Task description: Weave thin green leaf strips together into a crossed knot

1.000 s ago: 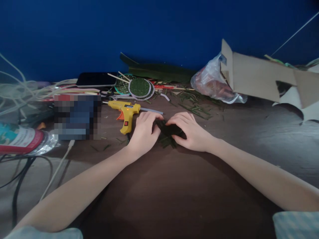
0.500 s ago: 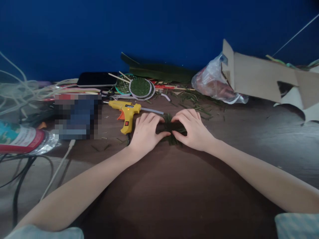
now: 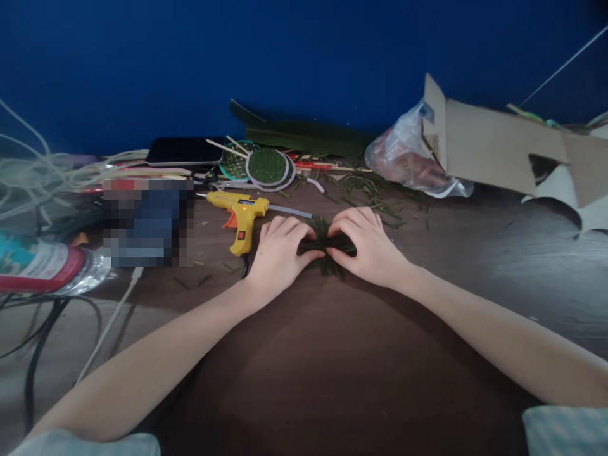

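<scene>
My left hand (image 3: pixel 278 253) and my right hand (image 3: pixel 368 247) meet at the middle of a dark brown table (image 3: pixel 332 367). Between them lies a small bundle of dark green leaf strips (image 3: pixel 327 244). Both hands pinch it from either side, fingers curled over the top and thumbs underneath. The bundle's frayed ends stick out below and above the fingers. A yellow hot glue gun (image 3: pixel 240 218) lies just left of my left hand, its nozzle pointing left.
Round green woven discs (image 3: pixel 266 168) and a black phone (image 3: pixel 185 152) lie at the back. Long green leaves (image 3: pixel 308 139), a clear plastic bag (image 3: pixel 408 158) and cardboard pieces (image 3: pixel 494 149) sit back right. Cables (image 3: pixel 42 329), a bottle (image 3: pixel 42 266) and a blurred box (image 3: pixel 147 221) crowd the left.
Both hands shifted slightly away from me and closed tighter on the leaf bundle, which turned so that its ends now show between the fingers.
</scene>
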A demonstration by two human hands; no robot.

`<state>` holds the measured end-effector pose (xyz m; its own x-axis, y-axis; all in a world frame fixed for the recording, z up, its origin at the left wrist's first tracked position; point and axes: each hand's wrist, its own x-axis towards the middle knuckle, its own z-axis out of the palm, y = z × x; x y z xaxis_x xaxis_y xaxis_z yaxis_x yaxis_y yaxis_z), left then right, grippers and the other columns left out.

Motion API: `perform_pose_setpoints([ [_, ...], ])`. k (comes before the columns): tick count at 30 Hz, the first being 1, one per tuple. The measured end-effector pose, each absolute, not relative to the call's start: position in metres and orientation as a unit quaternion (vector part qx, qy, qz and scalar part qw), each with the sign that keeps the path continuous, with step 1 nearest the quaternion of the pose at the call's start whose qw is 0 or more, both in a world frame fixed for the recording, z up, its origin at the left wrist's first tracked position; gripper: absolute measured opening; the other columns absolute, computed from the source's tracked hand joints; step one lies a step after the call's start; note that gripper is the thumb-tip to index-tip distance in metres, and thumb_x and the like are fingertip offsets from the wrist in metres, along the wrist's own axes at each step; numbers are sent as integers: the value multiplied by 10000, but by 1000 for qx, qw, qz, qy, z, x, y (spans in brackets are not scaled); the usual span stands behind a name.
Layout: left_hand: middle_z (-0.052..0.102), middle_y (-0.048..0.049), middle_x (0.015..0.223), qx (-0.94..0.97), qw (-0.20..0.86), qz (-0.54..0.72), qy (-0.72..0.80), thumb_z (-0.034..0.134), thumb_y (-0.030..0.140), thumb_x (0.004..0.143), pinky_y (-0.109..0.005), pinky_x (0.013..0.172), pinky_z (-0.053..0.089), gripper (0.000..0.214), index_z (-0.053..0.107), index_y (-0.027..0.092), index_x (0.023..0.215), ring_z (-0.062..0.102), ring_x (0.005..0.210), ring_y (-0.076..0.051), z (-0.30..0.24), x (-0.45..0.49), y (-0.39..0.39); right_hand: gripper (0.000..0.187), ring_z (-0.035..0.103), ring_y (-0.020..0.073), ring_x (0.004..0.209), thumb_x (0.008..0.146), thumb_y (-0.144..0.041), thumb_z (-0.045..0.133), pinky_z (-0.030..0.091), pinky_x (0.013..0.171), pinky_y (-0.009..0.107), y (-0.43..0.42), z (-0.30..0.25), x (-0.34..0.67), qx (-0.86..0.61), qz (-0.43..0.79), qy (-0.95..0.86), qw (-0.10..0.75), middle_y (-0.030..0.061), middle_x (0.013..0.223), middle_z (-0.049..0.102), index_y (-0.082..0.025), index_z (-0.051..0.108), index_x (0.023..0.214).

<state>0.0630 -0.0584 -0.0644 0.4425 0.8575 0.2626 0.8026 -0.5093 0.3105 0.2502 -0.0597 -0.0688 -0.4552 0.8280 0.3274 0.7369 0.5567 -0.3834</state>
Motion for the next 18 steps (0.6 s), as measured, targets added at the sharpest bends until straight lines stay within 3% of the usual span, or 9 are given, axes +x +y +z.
perform_pose_setpoints([
  [18,588,-15,826,850,81,196,482,689,322,743,-333,743,356,195,579,176,811,499,863,-212,-63,63,-58,89,448,252,973,769,-250,577,345,805,389,-60,-68,250,-454,104,-850,248,71,972,571,-203,519,817],
])
